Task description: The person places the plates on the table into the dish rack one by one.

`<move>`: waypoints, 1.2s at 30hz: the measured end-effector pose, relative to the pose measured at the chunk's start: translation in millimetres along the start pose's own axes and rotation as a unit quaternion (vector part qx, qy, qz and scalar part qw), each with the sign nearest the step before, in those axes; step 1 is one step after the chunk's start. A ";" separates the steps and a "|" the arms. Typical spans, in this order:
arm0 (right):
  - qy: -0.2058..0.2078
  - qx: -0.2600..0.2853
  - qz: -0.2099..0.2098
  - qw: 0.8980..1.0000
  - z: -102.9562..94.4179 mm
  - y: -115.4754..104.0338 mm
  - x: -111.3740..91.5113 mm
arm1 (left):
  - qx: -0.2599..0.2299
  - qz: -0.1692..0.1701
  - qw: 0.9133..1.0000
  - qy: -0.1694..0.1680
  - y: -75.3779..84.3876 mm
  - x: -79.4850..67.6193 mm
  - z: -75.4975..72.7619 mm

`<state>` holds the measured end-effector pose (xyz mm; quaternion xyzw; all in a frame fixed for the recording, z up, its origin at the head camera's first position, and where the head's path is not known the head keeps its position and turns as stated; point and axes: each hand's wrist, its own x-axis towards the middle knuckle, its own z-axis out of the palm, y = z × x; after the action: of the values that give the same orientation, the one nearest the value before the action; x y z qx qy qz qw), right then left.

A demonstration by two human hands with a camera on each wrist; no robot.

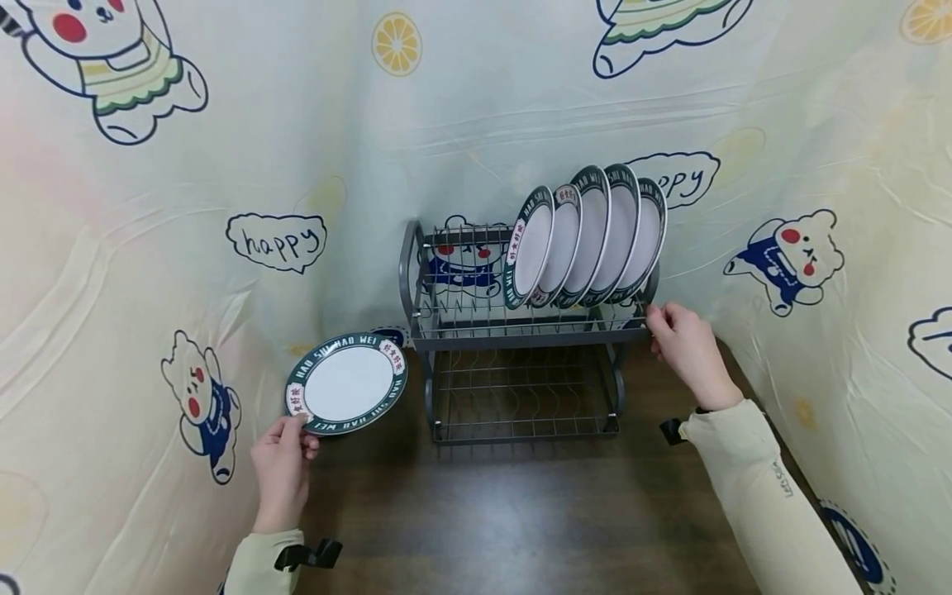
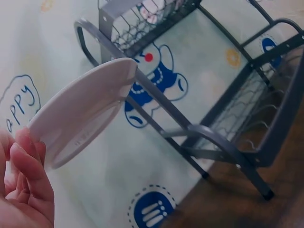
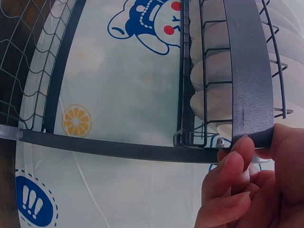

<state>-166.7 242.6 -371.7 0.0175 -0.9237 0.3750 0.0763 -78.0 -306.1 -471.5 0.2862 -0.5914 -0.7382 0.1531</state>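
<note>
At the left, my left hand [image 1: 283, 463] pinches the near edge of a plate [image 1: 349, 383] with a dark green lettered rim, held out beside the rack. The left wrist view shows this plate's white underside [image 2: 85, 109] tilted. My right hand [image 1: 684, 351] grips the front right corner of a grey two-tier dish rack [image 1: 521, 337]; in the right wrist view, thumb and fingers [image 3: 232, 171] close round the end of its bar [image 3: 251, 71]. Several matching plates [image 1: 531, 248] stand upright, leaning, in the right half of the upper tier.
The rack's lower wire tier [image 1: 521, 397] holds no plates. It stands on a dark brown wooden surface [image 1: 476, 512]. Pale cloth with cartoon bears [image 1: 799, 260] hangs behind and along both sides.
</note>
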 end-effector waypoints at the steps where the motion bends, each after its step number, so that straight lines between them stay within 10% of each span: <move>1: 0.001 -0.001 -0.001 1.000 0.0 -0.1 0.1 | -0.003 -0.001 1.000 0.000 2.2 -1.1 0.2; 36: 0.010 -0.007 0.008 1.000 2.2 -1.0 -0.2 | -0.100 0.010 0.994 -0.037 61.5 -42.3 11.2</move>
<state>-166.7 240.3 -372.6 0.0057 -0.9255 0.3696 0.0828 -58.2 -289.0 -400.7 0.2363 -0.5229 -0.8020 0.1662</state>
